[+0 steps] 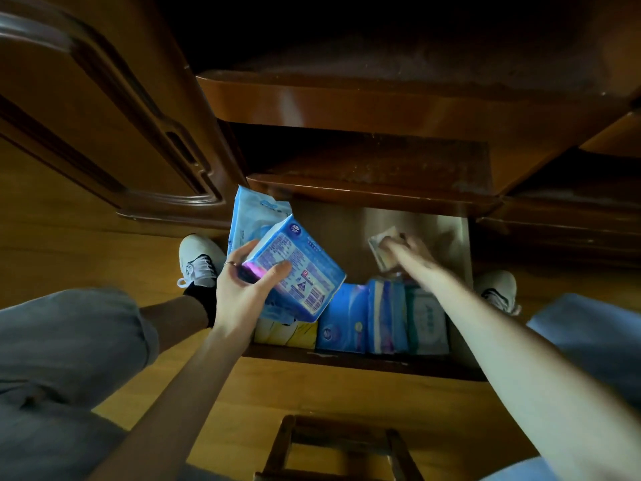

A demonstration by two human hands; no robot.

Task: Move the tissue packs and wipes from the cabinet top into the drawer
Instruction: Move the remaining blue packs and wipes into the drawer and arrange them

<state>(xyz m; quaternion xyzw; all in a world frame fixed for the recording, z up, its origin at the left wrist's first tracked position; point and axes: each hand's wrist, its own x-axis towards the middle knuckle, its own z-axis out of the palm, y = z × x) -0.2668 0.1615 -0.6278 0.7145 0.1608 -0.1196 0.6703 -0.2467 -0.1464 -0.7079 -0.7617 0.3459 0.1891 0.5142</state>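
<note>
Head cam: left hand (pixel 242 289) grips blue tissue pack (pixel 298 269) w/ wipes pack (pixel 253 220) behind, frame center-left over open drawer (pixel 458 244). Right hand (pixel 406 249) pinches small beige pack (pixel 383 249), center-right. Other packs (pixel 367 317) line drawer's near edge.

Two packs in the left hand (pixel 242 293); one in the right hand (pixel 404 248); four in the drawer (pixel 458 237).
</note>
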